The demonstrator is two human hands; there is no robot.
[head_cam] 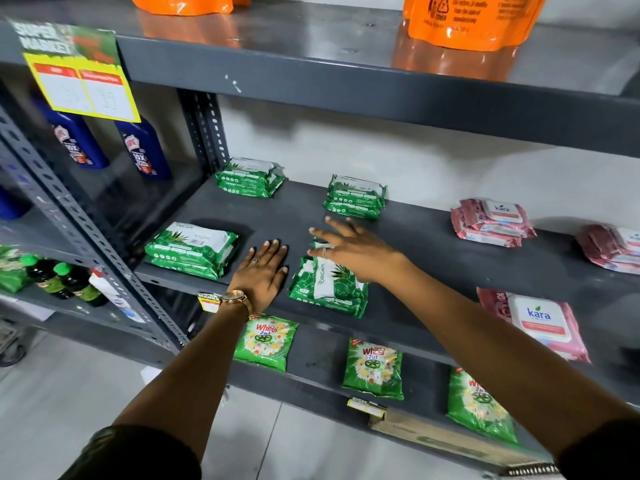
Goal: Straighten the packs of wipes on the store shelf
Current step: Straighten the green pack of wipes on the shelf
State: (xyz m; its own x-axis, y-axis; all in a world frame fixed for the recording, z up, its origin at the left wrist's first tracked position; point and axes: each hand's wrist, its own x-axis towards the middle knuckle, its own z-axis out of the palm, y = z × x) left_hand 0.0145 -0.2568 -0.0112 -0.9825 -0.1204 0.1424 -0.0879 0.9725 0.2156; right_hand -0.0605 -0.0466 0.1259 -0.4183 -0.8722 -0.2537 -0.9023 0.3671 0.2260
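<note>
Green wipe packs lie in small stacks on the dark grey middle shelf [433, 244]. One stack [192, 249] sits front left, one [249, 176] back left, one [355, 196] back middle. A turned stack [327, 289] lies at the front, its long side pointing inward. My left hand [263, 271] rests flat on the bare shelf just left of that turned stack, fingers together. My right hand [346, 249] hovers over the turned stack's far end, fingers spread, holding nothing. Pink wipe packs [491, 220] lie further right, with another pink pack [543, 322] at the front edge.
Green detergent pouches [266, 341] lie on the shelf below. Orange pouches [474, 19] stand on the shelf above. Blue bottles [145, 150] stand in the left bay behind a perforated upright [86, 216]. A yellow price tag [83, 81] hangs from the top shelf edge.
</note>
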